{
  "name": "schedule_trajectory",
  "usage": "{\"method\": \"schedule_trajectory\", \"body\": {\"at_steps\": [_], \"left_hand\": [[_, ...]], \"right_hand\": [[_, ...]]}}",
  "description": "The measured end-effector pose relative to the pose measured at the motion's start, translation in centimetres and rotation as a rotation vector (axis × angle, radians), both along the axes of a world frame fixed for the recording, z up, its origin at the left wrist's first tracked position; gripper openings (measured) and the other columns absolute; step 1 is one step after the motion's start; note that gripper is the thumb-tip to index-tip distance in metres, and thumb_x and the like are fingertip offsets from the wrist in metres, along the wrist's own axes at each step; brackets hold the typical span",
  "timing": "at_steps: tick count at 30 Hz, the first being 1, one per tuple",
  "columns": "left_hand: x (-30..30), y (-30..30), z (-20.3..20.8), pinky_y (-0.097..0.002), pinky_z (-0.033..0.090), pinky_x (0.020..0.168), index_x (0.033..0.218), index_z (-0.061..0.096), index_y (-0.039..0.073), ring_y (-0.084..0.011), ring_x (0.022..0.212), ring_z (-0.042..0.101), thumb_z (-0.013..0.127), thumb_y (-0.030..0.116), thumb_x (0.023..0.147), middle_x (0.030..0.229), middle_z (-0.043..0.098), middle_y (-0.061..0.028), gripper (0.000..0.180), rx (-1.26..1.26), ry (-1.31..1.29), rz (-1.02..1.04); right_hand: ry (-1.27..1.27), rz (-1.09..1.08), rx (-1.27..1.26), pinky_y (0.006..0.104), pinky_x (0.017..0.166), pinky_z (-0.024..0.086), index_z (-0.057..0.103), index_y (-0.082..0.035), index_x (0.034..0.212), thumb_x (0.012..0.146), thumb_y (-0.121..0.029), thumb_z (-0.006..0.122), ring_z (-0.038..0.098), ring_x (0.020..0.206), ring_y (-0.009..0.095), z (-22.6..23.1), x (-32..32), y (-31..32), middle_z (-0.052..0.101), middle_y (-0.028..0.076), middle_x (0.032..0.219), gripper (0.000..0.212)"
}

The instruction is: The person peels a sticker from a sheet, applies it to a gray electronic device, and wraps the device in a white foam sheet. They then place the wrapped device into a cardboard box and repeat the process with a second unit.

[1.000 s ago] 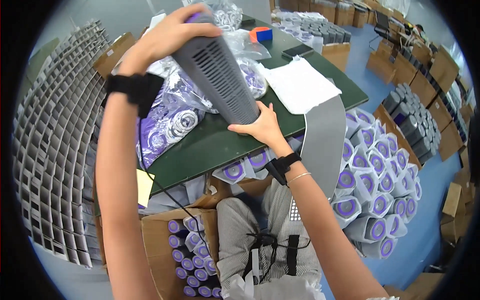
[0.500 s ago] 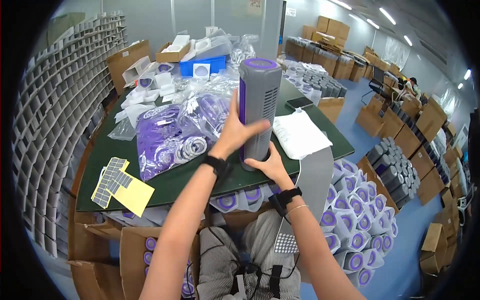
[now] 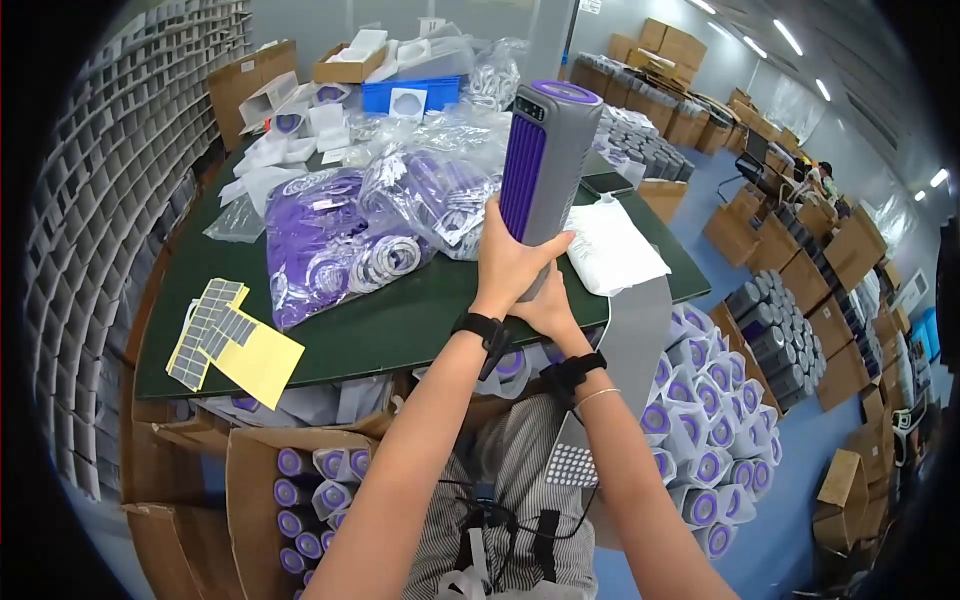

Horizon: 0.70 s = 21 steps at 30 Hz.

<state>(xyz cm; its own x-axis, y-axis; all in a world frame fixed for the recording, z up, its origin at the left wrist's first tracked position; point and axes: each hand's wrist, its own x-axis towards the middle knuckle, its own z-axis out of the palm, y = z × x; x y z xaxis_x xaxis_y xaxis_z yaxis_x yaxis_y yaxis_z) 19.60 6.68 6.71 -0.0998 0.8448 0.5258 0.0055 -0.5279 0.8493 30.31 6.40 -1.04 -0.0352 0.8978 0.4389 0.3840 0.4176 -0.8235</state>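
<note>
While hands (image 3: 512,268) grip a device (image 3: 568,150), bagged coils (image 3: 388,262), packet (image 3: 616,248) nearby

Clock centred on tower unit (image 3: 572,150), held between left hand (image 3: 512,262) and right hand (image 3: 546,304), over table (image 3: 350,345). On table:

- bagged cables (image 3: 320,240) at 9
- sticker sheets (image 3: 262,365) at 8, near front edge
- bin (image 3: 445,94) at 10, behind cables
- smartphone (image 3: 607,184) at 3
- soft pouch (image 3: 617,245) 4-ish

Below tabletop:

- carton (image 3: 250,475) at 7, more units inside
- heap of wrapped units (image 3: 708,428) at 5
</note>
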Motion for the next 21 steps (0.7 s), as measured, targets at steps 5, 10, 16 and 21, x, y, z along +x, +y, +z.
{"method": "schedule_trajectory", "body": {"at_steps": [5,10,16,21], "left_hand": [[0.2,-0.5,0.0,-0.0395,0.049,0.085,0.124,0.041,-0.003,-0.0324,0.097,0.062,0.085,0.031,0.061,0.109,0.061,-0.0198,0.084,-0.015,-0.017,0.01],[0.5,-0.8,-0.3,-0.0415,0.048,0.086,0.126,0.04,-0.004,-0.0349,0.1,0.061,0.085,0.034,0.062,0.111,0.06,-0.0219,0.087,-0.01,0.034,0.105],[1.2,-1.0,-0.3,-0.0426,0.047,0.085,0.126,0.042,-0.001,-0.0363,0.099,0.06,0.083,0.032,0.062,0.109,0.06,-0.0212,0.083,0.034,0.011,0.188],[1.6,-1.0,-0.2,-0.0393,0.048,0.082,0.122,0.044,-0.001,-0.0321,0.095,0.062,0.083,0.032,0.062,0.106,0.062,-0.0197,0.079,0.022,-0.005,0.18]], "right_hand": [[-0.049,-0.061,0.045,0.0442,0.091,0.044,0.045,0.006,0.117,0.048,-0.035,0.089,0.057,0.104,0.035,0.1,0.0,-0.3,0.057,0.019,0.111,0.091],[0.008,-0.041,0.068,0.0419,0.09,0.046,0.047,0.007,0.116,0.05,-0.032,0.089,0.061,0.104,0.032,-0.7,-0.2,-0.1,0.061,0.018,0.108,0.087],[0.084,0.032,0.046,0.0408,0.09,0.047,0.047,0.007,0.116,0.051,-0.028,0.088,0.061,0.104,0.032,-0.1,0.0,-0.1,0.063,0.02,0.108,0.085],[-0.042,-0.027,-0.028,0.0458,0.095,0.042,0.04,0.0,0.124,0.049,-0.03,0.088,0.048,0.112,0.04,-2.1,1.2,1.3,0.05,0.023,0.116,0.094]]}}
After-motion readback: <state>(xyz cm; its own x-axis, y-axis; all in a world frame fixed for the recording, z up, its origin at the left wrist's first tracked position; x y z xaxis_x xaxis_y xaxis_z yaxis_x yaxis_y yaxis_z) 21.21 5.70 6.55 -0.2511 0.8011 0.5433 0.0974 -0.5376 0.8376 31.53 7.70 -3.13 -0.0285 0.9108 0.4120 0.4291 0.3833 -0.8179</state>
